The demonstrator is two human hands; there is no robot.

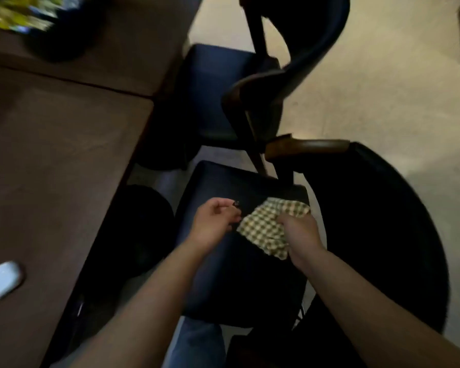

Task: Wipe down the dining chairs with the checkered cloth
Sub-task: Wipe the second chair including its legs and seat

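A green-and-cream checkered cloth (270, 226) lies on the dark blue seat of the near dining chair (239, 282). My right hand (302, 236) grips the cloth's right side, fingers curled into the fabric. Just left of the cloth, my left hand (215, 223) hovers over the seat with fingers curled, pinching a small dark item that is too blurred to name. A second blue dining chair (213, 88) stands farther away, tucked against the table.
A brown table (56, 144) runs along the left, with a white object (0, 285) near its front and a blurred yellow bundle (19, 11) at the back. The near chair's curved dark backrest (383, 235) and wooden armrest (306, 148) sit right of the seat. Pale floor lies beyond.
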